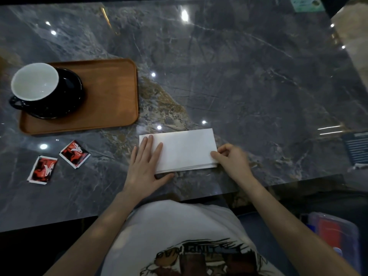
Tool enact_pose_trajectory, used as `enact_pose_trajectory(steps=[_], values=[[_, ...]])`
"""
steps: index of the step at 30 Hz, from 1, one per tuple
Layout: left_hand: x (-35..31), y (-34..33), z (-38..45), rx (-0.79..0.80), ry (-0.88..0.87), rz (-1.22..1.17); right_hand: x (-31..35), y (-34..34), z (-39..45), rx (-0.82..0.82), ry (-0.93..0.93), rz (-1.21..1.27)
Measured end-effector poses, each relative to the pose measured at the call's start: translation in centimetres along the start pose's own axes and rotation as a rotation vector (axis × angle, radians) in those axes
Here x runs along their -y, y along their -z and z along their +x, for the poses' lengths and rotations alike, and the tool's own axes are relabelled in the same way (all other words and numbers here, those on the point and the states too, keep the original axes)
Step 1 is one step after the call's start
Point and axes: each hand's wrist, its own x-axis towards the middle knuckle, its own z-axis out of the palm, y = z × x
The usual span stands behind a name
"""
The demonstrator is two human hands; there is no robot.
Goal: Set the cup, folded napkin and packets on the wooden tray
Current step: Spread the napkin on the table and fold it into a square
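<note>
A wooden tray (111, 92) lies at the left of the marble table. On its left part stands a black cup (35, 84) with a white inside, set on a black saucer (71, 90). A white napkin (187, 148), folded into a rectangle, lies near the table's front edge. My left hand (145, 166) rests flat on the napkin's left end, fingers spread. My right hand (233, 158) pinches the napkin's right edge between thumb and fingers. Two red and black packets (74, 154) (42, 169) lie on the table below the tray.
The dark marble table (239, 76) stretches far back and right, with glare spots. A card (306, 5) lies at the far right corner. A dark leaflet (356, 148) sits at the right edge. A plastic box (334, 236) stands below the table on the right.
</note>
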Motion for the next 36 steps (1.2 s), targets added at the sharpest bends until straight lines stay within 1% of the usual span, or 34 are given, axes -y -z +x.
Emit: enact_pose_trajectory(steps=[4,8,12,16,18,20,23,25,28,30,33,36], values=[[-0.2,0.2,0.0,-0.030,-0.040,-0.024,0.3,0.2,-0.2,0.047,-0.107,0.244],[-0.5,0.0,-0.2,-0.140,-0.070,-0.048,1.4,0.7,-0.7,0.180,-0.273,0.548],[-1.0,-0.1,-0.3,-0.196,-0.080,-0.053,2.1,0.9,-0.8,0.244,-0.302,0.778],[-1.1,-0.5,-0.1,-0.260,-0.124,-0.057,2.7,1.1,-0.8,0.259,-0.351,0.881],[-1.1,-0.3,-0.1,-0.279,-0.134,-0.057,2.5,1.0,-0.6,0.261,-0.350,0.882],[-0.8,-0.1,-0.3,-0.287,-0.141,-0.053,2.3,1.1,-0.7,0.239,-0.326,0.828],[-0.3,0.3,-0.5,-0.305,-0.147,-0.044,1.7,1.1,-1.0,0.154,-0.228,0.596],[0.0,0.5,-0.7,-0.309,-0.116,-0.027,1.3,0.9,-1.4,0.126,-0.188,0.465],[0.2,0.8,-0.9,-0.253,-0.008,-0.007,0.6,0.3,-1.9,0.145,-0.203,0.457],[0.3,0.8,-1.0,-0.212,0.047,-0.036,0.4,0.0,-2.0,0.128,-0.170,0.427],[0.3,0.9,-1.0,-0.169,0.082,-0.128,0.2,-0.4,-2.0,0.077,-0.105,0.323],[0.6,1.1,-1.2,-0.127,0.083,-0.149,0.0,-0.8,-2.0,0.050,-0.080,0.238]])
